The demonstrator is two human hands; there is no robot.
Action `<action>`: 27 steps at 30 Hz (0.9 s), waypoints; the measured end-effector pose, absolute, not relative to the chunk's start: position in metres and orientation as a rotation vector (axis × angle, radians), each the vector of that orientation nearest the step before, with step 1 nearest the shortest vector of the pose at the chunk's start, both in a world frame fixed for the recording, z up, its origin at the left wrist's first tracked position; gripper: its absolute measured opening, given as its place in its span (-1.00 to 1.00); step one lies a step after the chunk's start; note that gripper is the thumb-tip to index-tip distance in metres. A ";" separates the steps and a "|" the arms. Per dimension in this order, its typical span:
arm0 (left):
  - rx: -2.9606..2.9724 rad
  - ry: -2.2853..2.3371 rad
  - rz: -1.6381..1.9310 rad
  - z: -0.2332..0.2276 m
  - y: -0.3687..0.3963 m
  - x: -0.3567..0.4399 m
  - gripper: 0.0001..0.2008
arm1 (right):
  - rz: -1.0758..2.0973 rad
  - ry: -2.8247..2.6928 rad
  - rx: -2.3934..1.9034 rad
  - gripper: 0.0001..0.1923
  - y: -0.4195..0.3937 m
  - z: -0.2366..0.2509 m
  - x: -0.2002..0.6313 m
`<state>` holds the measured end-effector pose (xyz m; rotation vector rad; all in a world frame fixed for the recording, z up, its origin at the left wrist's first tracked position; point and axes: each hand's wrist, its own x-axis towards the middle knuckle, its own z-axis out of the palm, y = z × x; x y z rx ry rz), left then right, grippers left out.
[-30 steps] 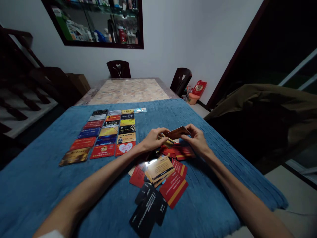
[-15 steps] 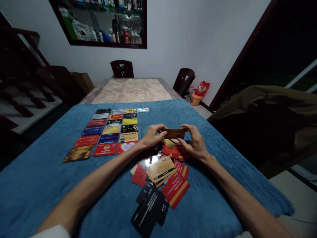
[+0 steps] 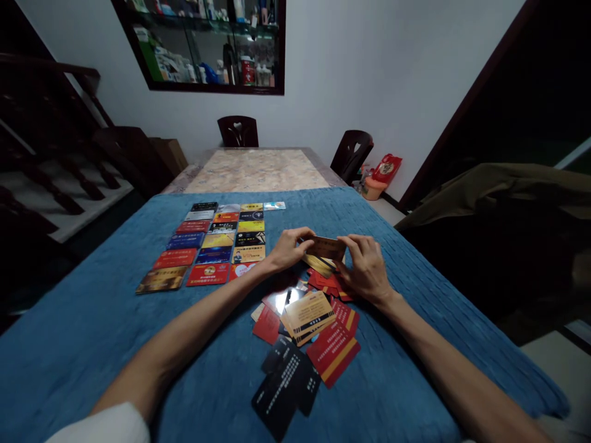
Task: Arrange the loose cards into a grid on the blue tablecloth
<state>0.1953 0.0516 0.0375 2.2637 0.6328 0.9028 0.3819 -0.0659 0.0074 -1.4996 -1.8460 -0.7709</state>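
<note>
Head view: brown card (image 3: 327,248) in both hands' fingers (image 3: 302,233), lettering illegible.

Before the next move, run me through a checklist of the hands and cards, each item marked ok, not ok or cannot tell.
1. Left hand gripping the brown card: ok, thumb and fingers are at its left end.
2. Right hand gripping it too: cannot tell; fingertips meet its upper right corner, but the thumb's contact is unclear.
3. Laid-out cards in columns: ok, three main columns, plus a single card at the far right.
4. Heart card fully in sight: not ok, the left forearm hides part.
5. Loose cards separated: not ok, they overlap at angles.
6. Brown card's print readable: cannot tell, too small.
</note>
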 end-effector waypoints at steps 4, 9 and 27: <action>2.282 0.626 0.909 0.039 0.053 0.194 -0.88 | -0.836 -1.848 -1.481 -0.60 -0.067 0.009 0.379; 2.314 0.645 0.924 0.039 0.054 0.192 -0.88 | -0.857 -1.862 -1.465 -0.54 -0.067 0.009 0.379; 2.654 0.579 0.889 0.034 0.028 0.128 -0.62 | -0.789 -1.984 -1.265 -0.51 -0.066 0.005 0.362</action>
